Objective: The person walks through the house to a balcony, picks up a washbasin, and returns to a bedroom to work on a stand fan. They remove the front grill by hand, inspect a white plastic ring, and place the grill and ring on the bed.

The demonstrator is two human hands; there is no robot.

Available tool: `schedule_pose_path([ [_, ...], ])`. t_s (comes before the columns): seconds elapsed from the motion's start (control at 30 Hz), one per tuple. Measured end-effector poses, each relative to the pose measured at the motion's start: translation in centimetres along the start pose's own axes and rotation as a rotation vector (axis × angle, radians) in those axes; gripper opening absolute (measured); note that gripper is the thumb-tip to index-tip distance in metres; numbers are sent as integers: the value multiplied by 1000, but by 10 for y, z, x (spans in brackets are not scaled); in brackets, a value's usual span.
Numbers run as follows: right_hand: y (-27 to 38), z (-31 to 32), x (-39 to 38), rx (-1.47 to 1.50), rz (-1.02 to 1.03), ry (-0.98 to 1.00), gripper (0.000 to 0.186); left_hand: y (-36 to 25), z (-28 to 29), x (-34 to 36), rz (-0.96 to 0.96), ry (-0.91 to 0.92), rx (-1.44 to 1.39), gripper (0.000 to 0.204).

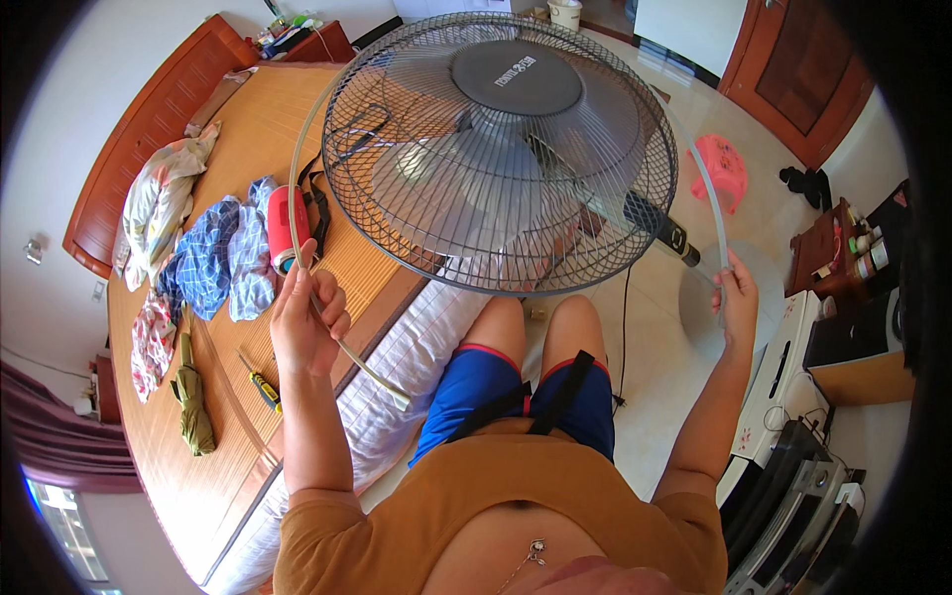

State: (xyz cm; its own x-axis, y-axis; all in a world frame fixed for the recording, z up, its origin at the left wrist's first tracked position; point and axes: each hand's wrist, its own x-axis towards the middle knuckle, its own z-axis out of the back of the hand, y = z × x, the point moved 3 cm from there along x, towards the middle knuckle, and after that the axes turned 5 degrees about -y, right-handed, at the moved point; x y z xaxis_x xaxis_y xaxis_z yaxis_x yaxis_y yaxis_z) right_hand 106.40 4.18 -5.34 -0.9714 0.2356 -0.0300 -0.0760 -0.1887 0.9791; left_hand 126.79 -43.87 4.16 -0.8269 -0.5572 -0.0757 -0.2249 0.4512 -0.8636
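A grey pedestal fan (518, 79) with a round wire cage stands in front of me, its pole slanting down to a round base at the right. Around the cage curves a long, pale, bendy plastic strip (710, 169), probably the cage's rim band; its far part is hidden or lost behind the fan. My left hand (307, 319) pinches the strip at the cage's left, and a loose end hangs below the fingers. On the right side, my right hand (736, 296) has its fingers closed on the strip, near the fan's pole.
On the bed mat (223, 397) lie a yellow-black screwdriver (265, 391), a folded green umbrella (192, 407), blue checked clothes (206, 256) and a red cylindrical speaker (288, 220). A pink plastic bag (720, 171) is on the floor. A white cabinet (778, 382) stands to my right.
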Motion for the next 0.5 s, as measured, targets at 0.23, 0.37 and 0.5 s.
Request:
schedule_pose_path([
  [0.23, 8, 3, -20, 19, 45, 76, 35, 9, -9, -10, 67, 59, -56, 39],
  [0.37, 14, 2, -21, 64, 23, 86, 34, 10, -8, -4, 44, 68, -45, 39],
  [0.5, 17, 0, -15, 122, 50, 84, 34, 10, -11, -1, 30, 20, -23, 40],
])
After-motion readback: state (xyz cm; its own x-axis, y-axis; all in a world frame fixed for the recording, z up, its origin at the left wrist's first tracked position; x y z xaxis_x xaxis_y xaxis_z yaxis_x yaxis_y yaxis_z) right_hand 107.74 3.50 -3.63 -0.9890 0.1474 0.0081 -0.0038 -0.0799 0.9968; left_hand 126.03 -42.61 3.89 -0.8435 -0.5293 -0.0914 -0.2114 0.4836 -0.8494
